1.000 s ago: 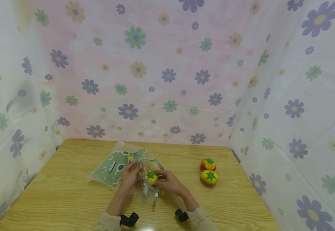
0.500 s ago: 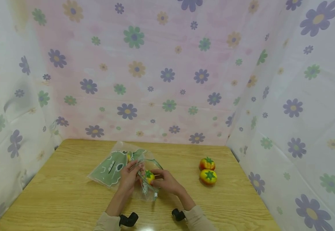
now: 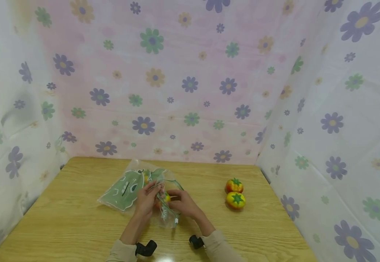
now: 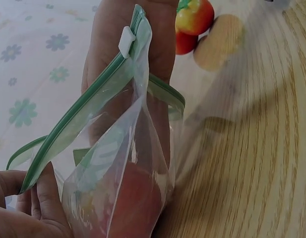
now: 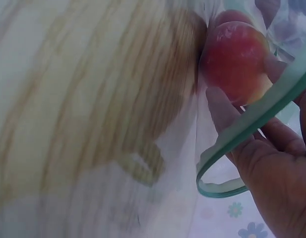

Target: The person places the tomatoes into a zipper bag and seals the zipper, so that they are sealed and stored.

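Note:
My left hand (image 3: 145, 202) pinches the green-edged mouth of a clear slider zip bag (image 3: 119, 193) printed with a green cartoon face. In the left wrist view its fingers (image 4: 51, 203) hold the green zip strip (image 4: 73, 111), with the mouth spread apart. My right hand (image 3: 186, 204) reaches through that mouth. Its fingers and thumb lie round a red-and-yellow tomato (image 5: 234, 62) inside the bag, as the right wrist view shows. From the head, only a bit of this tomato shows between the hands. Deeper in the bag, another yellowish fruit (image 3: 146, 177) is partly hidden by the print.
Two more tomatoes with green star-shaped tops, one yellow (image 3: 236, 200) and one redder (image 3: 234, 185), sit touching on the wooden table (image 3: 262, 233) to the right. Flower-printed cloth (image 3: 190, 105) encloses the table at the back and sides.
My right hand has moved left and deeper into the bag, carrying the tomato with it. The tomato is now more hidden behind the left fingers. The left hand keeps its hold.

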`<state>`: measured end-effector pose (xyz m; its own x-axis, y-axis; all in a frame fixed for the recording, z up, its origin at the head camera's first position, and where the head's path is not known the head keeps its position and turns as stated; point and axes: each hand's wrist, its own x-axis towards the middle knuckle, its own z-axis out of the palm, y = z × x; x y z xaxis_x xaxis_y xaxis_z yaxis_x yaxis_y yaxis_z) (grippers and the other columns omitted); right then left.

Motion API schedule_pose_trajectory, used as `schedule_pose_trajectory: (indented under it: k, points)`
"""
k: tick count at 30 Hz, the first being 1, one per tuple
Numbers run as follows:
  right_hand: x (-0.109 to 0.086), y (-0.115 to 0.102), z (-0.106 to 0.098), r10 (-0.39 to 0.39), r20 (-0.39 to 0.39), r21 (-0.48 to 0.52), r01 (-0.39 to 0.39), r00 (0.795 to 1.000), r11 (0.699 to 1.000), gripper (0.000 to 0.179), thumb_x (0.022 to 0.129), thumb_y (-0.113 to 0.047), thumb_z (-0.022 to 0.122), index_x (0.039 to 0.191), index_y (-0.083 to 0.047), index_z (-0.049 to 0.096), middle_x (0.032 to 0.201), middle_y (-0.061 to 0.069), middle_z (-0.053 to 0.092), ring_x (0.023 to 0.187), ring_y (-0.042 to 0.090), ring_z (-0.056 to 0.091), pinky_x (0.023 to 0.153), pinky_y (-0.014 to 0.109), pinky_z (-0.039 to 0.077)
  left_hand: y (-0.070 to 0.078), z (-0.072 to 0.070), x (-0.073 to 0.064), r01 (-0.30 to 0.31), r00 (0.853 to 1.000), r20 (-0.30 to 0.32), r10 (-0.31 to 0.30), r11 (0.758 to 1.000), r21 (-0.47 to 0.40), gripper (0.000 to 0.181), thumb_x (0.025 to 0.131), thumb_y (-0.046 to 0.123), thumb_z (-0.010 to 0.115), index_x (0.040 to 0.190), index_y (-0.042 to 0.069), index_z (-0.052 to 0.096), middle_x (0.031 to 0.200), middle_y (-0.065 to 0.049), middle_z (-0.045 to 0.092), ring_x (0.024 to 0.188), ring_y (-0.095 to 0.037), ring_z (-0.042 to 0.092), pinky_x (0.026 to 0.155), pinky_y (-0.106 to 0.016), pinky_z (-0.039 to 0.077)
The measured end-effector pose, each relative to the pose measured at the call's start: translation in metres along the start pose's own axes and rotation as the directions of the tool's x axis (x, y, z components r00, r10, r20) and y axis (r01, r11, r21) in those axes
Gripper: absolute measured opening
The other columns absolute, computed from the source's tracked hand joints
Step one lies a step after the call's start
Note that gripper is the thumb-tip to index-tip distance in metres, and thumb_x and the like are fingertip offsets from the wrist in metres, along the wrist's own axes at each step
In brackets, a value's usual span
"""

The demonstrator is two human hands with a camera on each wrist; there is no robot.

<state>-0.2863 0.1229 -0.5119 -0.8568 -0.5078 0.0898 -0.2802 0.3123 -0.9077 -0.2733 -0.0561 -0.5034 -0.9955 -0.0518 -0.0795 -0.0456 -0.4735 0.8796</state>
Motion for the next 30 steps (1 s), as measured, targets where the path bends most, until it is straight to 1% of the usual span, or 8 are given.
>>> schedule_pose_trajectory:
  k: [3,6,7,12,15,19,27,30]
  points:
    - [0.002,0.001,0.002,-0.026,-0.008,0.006,0.026,1.0,1.0,0.043,0.098,-0.004,0.062,0.139,0.006,0.056,0.14,0.025,0.058,0.12,0.042,0.062,0.096,0.042,0.059,0.0,0.001,0.001,0.002,1.0,0.005,-0.002,1.0,0.002,0.05,0.101,0.003,0.061,0.144,-0.011,0.041,0.098,0.005,0.075,0.078,-0.003,0.07,0.073,-0.018,0.061]
    - [0.003,0.004,0.002,-0.053,-0.01,0.0,0.053,0.999,0.999,0.042,0.098,-0.001,0.061,0.139,0.009,0.055,0.14,0.028,0.057,0.123,0.042,0.061,0.099,0.043,0.058,0.0,0.002,0.001,0.006,1.0,0.008,-0.007,1.0,0.007,0.05,0.101,0.004,0.062,0.144,-0.01,0.041,0.099,0.005,0.075,0.08,-0.003,0.07,0.074,-0.018,0.061]
    - [0.003,0.005,0.001,-0.049,-0.005,0.002,0.049,0.999,0.999,0.043,0.099,-0.001,0.06,0.14,0.01,0.053,0.141,0.028,0.056,0.125,0.042,0.06,0.1,0.043,0.057,0.0,0.003,0.001,0.006,1.0,0.009,-0.006,1.0,0.012,0.05,0.101,0.004,0.062,0.144,-0.01,0.041,0.1,0.005,0.075,0.08,-0.003,0.07,0.074,-0.018,0.06]
    - [0.003,0.01,0.0,-0.037,0.037,0.04,0.035,0.999,0.999,0.043,0.102,-0.004,0.057,0.143,0.008,0.051,0.146,0.026,0.052,0.128,0.04,0.058,0.102,0.038,0.056,-0.001,0.004,0.001,0.001,1.0,0.008,-0.001,1.0,0.008,0.048,0.101,0.003,0.061,0.143,-0.011,0.042,0.097,0.006,0.074,0.079,-0.003,0.07,0.075,-0.018,0.061]
    - [0.003,0.01,0.0,-0.052,0.06,0.055,0.049,0.997,0.997,0.043,0.103,-0.003,0.056,0.144,0.005,0.051,0.147,0.024,0.053,0.13,0.038,0.057,0.104,0.033,0.054,-0.001,0.005,0.001,-0.002,1.0,0.013,0.002,1.0,0.006,0.049,0.101,0.005,0.062,0.144,-0.01,0.041,0.097,0.005,0.074,0.078,-0.003,0.069,0.074,-0.018,0.061]
    - [0.005,0.01,0.004,-0.083,0.051,0.039,0.081,0.995,0.996,0.042,0.102,0.0,0.056,0.143,0.005,0.053,0.143,0.023,0.056,0.132,0.036,0.056,0.105,0.031,0.053,0.0,0.004,0.0,-0.004,1.0,0.013,0.004,1.0,0.002,0.05,0.102,0.005,0.061,0.144,-0.01,0.04,0.097,0.005,0.073,0.077,-0.003,0.068,0.072,-0.017,0.06]
    - [0.008,0.009,0.008,-0.093,0.01,0.013,0.092,0.996,0.996,0.039,0.102,-0.003,0.058,0.14,0.005,0.056,0.139,0.023,0.059,0.129,0.037,0.057,0.106,0.042,0.053,0.001,0.004,-0.001,-0.003,1.0,0.0,0.003,1.0,-0.007,0.048,0.102,0.003,0.06,0.144,-0.01,0.041,0.095,0.007,0.074,0.076,-0.003,0.068,0.072,-0.017,0.06]
    - [0.008,0.009,0.008,-0.086,-0.007,0.017,0.086,0.996,0.996,0.037,0.101,-0.003,0.059,0.138,0.005,0.058,0.136,0.022,0.061,0.127,0.037,0.058,0.105,0.043,0.054,0.001,0.004,0.0,0.004,1.0,0.003,-0.004,1.0,-0.01,0.049,0.102,0.004,0.061,0.144,-0.009,0.041,0.095,0.007,0.075,0.077,-0.003,0.068,0.072,-0.018,0.06]
